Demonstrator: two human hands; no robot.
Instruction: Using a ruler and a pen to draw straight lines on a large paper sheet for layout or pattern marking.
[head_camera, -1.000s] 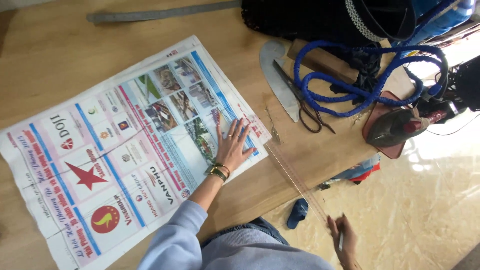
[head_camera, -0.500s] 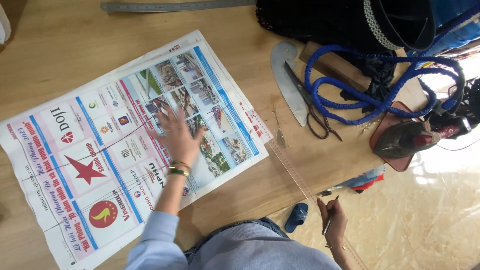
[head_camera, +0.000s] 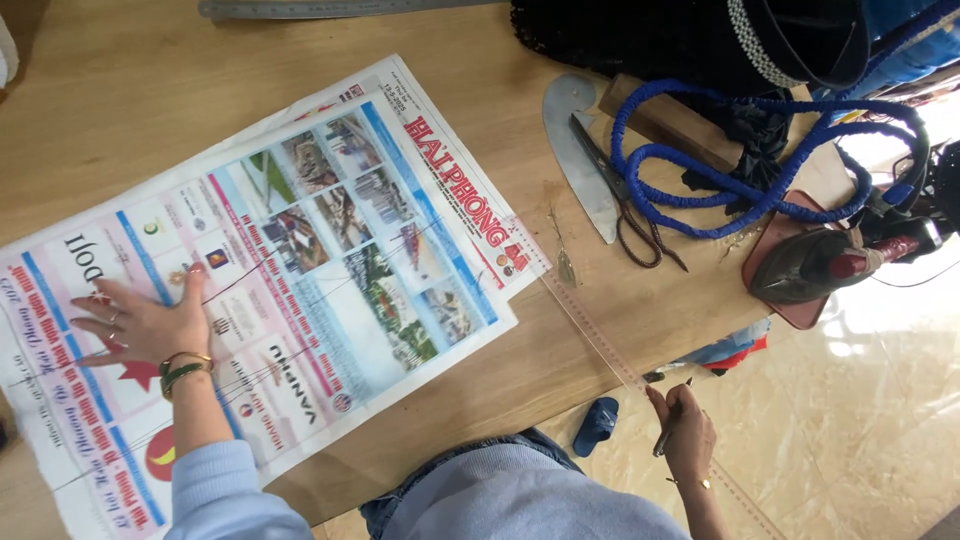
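Pale blue sleeves nearest the camera; left hand (head_camera: 150, 325) spread flat, fingers splayed and fully open, pressing down the newspaper (head_camera: 290, 270) near its left part, apparently to keep the sheets smooth and steady on the worktop (head_camera: 120, 110); gripping nothing, only resting; bracelet and bangle at the wrist; right hand (head_camera: 685, 430) off the worktop's near edge, curled closed round a slim pen or pencil (head_camera: 672, 418), thumb against the near end of a long clear ruler (head_camera: 590, 325), seemingly steadying it; ruler running slantwise from that hand up to the newspaper's right corner, lying flat along the wood; newspaper itself opened wide across the middle of the worktop, two sheets overlapping; farther right, dark scissors (head_camera: 625, 205) beside a curved metal template (head_camera: 580, 150), set clear of the paper; beyond, blue cord (head_camera: 740, 180) looped loosely, an iron (head_camera: 820, 265) on its red pad at the edge; black fabric (head_camera: 690, 40) heaped at the far side; a steel rule (head_camera: 330, 8) along the far edge
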